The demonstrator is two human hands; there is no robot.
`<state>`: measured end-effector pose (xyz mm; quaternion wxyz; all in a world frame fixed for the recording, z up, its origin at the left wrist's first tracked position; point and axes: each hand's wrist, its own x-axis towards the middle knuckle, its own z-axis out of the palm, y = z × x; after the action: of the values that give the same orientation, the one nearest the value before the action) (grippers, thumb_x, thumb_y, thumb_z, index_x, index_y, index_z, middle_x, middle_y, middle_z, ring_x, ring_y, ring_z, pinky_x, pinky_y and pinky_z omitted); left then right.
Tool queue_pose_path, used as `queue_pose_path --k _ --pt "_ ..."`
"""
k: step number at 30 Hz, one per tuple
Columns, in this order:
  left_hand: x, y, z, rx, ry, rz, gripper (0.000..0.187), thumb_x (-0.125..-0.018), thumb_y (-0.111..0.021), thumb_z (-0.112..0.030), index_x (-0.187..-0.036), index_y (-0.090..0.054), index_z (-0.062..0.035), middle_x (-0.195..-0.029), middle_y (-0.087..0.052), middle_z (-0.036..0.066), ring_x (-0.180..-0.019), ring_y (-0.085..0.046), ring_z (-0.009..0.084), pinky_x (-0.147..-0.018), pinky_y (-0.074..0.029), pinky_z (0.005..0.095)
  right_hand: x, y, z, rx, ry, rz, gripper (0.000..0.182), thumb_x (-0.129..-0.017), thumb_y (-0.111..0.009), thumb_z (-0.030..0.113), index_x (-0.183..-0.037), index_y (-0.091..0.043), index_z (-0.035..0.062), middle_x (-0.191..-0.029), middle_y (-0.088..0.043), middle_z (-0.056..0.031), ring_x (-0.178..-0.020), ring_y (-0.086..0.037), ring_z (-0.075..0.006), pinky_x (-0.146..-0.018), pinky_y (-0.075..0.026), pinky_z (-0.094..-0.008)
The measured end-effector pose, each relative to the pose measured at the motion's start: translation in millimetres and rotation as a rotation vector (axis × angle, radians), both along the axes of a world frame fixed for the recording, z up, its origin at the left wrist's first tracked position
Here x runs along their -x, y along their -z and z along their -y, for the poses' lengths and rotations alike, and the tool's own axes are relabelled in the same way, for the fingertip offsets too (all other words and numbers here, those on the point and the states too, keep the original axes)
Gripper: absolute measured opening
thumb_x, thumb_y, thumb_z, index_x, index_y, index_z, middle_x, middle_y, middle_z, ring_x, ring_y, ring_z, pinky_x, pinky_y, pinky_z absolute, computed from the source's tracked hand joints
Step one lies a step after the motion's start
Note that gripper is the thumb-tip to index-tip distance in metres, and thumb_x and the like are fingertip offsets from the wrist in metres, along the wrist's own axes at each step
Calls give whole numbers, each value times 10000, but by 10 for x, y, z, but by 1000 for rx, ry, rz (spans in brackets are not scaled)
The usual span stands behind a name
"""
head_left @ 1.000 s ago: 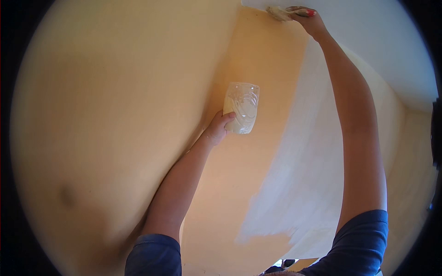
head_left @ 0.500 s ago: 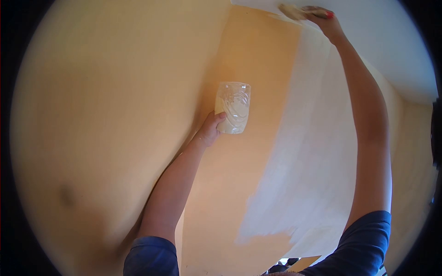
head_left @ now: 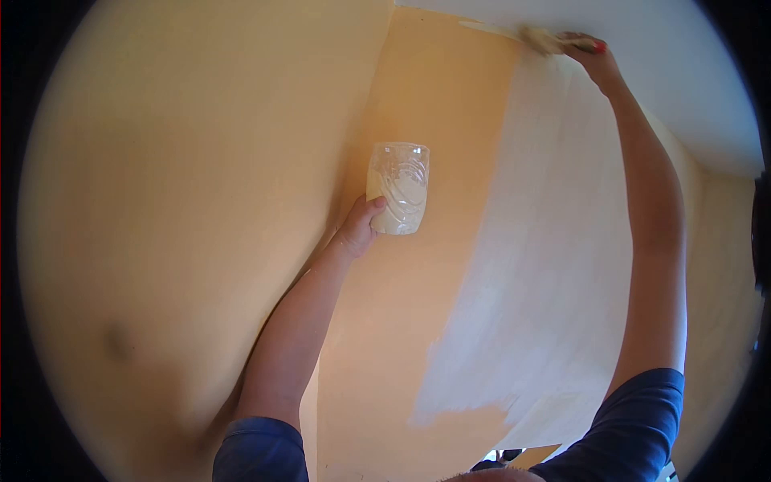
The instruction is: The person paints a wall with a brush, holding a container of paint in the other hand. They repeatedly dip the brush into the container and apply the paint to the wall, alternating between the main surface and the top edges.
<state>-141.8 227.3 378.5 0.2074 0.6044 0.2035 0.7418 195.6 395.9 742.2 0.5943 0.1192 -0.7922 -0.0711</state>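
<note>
My left hand is wrapped round a clear plastic container with cream-white paint in its lower part, held upright in front of the orange wall. High at the upper right, my right hand grips a paintbrush with a red-tipped handle. Its bristles, slightly blurred, lie along the line where the wall meets the ceiling. A streak of pale paint runs left from the bristles along the top of the wall. Below the brush spreads a broad white painted area.
A yellowish wall stands close on the left and meets the orange wall in a corner. The white ceiling slopes across the upper right. Small dark and bright shapes at the bottom edge are too partial to identify.
My right hand has moved the brush to the right and slightly down along the ceiling line. The container in my left hand sits slightly farther left in view.
</note>
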Motion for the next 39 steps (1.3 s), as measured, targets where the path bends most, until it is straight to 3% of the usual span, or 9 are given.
queue_pose_path --k 6,14,16,19,23,25,26,34,39 --pt "53 14 -40 14 -5 12 675 -760 -652 -413 -1251 -426 -8 -1167 -547 83 -1094 -519 196 -932 -419 355 -182 113 24 43 -48 -48 213 -802 -646 126 -977 -650 5 -1030 -638 -43 -924 -577 -119 -838 -438 -250" --pt "50 11 -53 -5 10 6 632 -764 -654 -384 -1232 -449 -13 -1159 -553 81 -1091 -520 194 -928 -422 358 1176 -105 881 -124 -256 76 224 -800 -644 146 -993 -658 32 -959 -657 -20 -871 -593 -115 -805 -450 -237" --pt "46 23 -35 -5 -2 29 626 -764 -656 -376 -1230 -451 -12 -1158 -553 81 -1090 -520 193 -928 -422 357 1490 -173 1016 -151 -299 52 228 -708 -688 32 -932 -649 6 -711 -616 -11 -641 -529 -110 -665 -472 -266" --pt "63 18 -38 6 2 4 622 -765 -657 -365 -1231 -448 -9 -1162 -552 83 -1091 -518 193 -930 -420 357 1778 -281 1051 -83 -242 21 215 -706 -708 80 -899 -660 0 -665 -602 21 -620 -489 -73 -635 -457 -255" --pt "68 16 -42 0 -15 5 619 -769 -655 -351 -1235 -441 -4 -1165 -551 86 -1090 -519 194 -933 -417 358 1910 -393 906 -119 -287 67 151 -733 -688 112 -850 -660 21 -676 -618 -31 -583 -495 -127 -599 -458 -293" --pt "47 4 -35 1 14 -5 617 -770 -654 -345 -1236 -439 -3 -1166 -550 86 -1088 -520 195 -933 -417 359 1626 -253 891 -9 -141 123 220 -794 -649 143 -986 -661 38 -934 -661 -20 -850 -597 -118 -791 -455 -239" --pt "34 -4 -26 4 20 2 614 -771 -654 -341 -1236 -439 -3 -1167 -549 87 -1087 -520 195 -933 -416 356 1578 -303 762 -34 -186 119 219 -792 -651 137 -986 -661 38 -962 -659 -25 -863 -594 -118 -803 -451 -241" --pt "72 14 -79 0 17 4 615 -775 -649 -328 -1246 -429 -1 -1178 -543 88 -1098 -513 194 -935 -414 340 425 -63 175 4 -40 -31 217 -799 -633 113 -992 -654 15 -998 -651 -30 -910 -586 -119 -841 -443 -252" --pt "47 3 -40 28 -1 27 624 -778 -646 -321 -1261 -409 -4 -1188 -531 87 -1116 -499 192 -940 -410 341 574 15 445 -63 -171 -32 248 -804 -641 131 -1022 -641 12 -1016 -645 -39 -919 -586 -128 -839 -444 -252"
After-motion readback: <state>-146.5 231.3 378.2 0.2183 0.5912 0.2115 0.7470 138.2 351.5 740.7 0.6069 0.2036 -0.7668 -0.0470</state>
